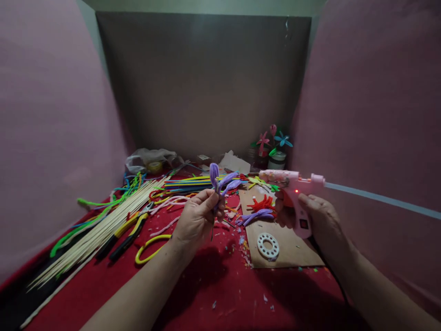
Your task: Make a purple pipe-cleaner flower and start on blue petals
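Between its thumb and fingers, my left hand (pixel 200 212) pinches a purple pipe cleaner flower (pixel 225 181) by its base, petals upward. A thin dark stem pokes down below the fingers. My right hand (pixel 319 214) is wrapped round the handle of a pink glue gun (pixel 292 181), its nozzle pointing left toward the flower, a little apart from it. A red light glows on the gun's side, and a long clear glue stick (pixel 379 197) sticks out of its back. Just under the nozzle lie purple pipe cleaner pieces (pixel 257 217) and red ones (pixel 262 203).
A brown board (pixel 289 253) bears a white ring with holes (pixel 268 246). Wooden sticks (pixel 103 230), pliers (pixel 129 234) and a yellow loop (pixel 144 253) lie at left. Pipe cleaner flowers (pixel 272 138) stand in jars at the back right. Pink sheets rise on both sides.
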Demonstrator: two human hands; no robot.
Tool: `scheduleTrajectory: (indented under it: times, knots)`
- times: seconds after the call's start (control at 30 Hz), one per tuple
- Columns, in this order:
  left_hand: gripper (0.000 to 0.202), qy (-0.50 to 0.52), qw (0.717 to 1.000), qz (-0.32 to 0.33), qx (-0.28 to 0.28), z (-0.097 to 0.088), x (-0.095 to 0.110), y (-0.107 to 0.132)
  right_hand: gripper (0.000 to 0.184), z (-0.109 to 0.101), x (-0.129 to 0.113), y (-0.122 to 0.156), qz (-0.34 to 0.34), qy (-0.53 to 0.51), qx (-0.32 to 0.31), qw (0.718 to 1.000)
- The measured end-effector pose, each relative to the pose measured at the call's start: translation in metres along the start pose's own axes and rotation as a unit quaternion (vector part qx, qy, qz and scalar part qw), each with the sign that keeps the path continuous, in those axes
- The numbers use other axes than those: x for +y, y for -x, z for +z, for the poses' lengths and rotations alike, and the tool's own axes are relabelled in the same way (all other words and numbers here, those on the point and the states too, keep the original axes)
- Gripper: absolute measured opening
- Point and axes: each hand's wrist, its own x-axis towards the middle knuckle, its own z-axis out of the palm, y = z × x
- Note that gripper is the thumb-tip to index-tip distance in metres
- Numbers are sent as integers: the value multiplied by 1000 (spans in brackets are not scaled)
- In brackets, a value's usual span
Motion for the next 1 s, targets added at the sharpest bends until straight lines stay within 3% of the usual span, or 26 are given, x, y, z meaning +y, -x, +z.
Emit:
scheduleTrajectory:
  times: [0.1,0.3,0.53,0.77,1.0]
  knots:
    - [20,-15,999,31,6,-3,3,-2,35,16,-2,-3,36,-59,-46,997]
    - [21,-37,998,41,28,-7,1,-7,32,30,10,-1,17,-78,-99,992]
    - [19,-61,997,29,38,-11,-5,-11,34,32,24,2,64,-99,-101,988]
    - [16,-72,997,17,26,-13,-8,-12,30,29,28,6,68,-76,-136,985]
    - [17,-80,996,19,23,-14,-9,-11,31,28,32,7,81,-85,-132,984]
